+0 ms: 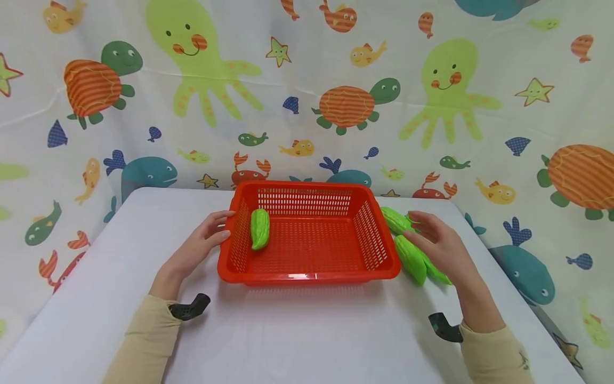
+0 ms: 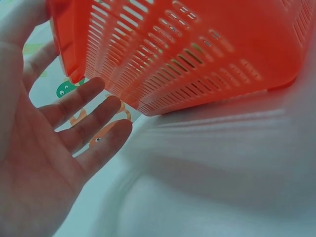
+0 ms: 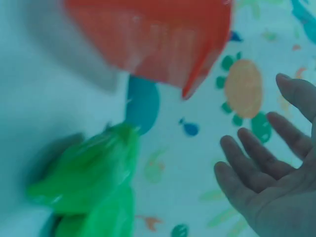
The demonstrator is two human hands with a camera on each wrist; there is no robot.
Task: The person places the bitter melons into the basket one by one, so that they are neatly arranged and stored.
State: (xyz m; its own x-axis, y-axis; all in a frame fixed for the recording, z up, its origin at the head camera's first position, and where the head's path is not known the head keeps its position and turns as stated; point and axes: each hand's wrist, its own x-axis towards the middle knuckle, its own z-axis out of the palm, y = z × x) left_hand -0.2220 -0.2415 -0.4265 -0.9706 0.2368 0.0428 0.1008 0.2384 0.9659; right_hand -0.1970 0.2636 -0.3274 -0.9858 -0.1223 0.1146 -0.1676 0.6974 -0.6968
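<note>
A red plastic basket [image 1: 307, 277] with slotted walls stands on the white table. Inside, against its left end, lies one ribbed green bitter melon [image 1: 260, 229]. My left hand [image 1: 196, 248] touches the basket's left rim; its fingers [image 2: 94, 126] are spread loosely beside the slotted wall. To the right of the basket, my right hand [image 1: 441, 248] hovers over several more bitter melons [image 1: 411, 258], partly covering them. Its fingers [image 3: 242, 165] are loosely extended and hold nothing in the right wrist view, where the green bitter melons [image 3: 94, 173] look blurred.
The white table [image 1: 297, 336] extends in front of the basket and to both sides. Behind it hangs a curtain [image 1: 297, 64] printed with sea animals. A black wrist mount [image 1: 191, 308] sits on the left sleeve and another black mount [image 1: 445, 327] on the right.
</note>
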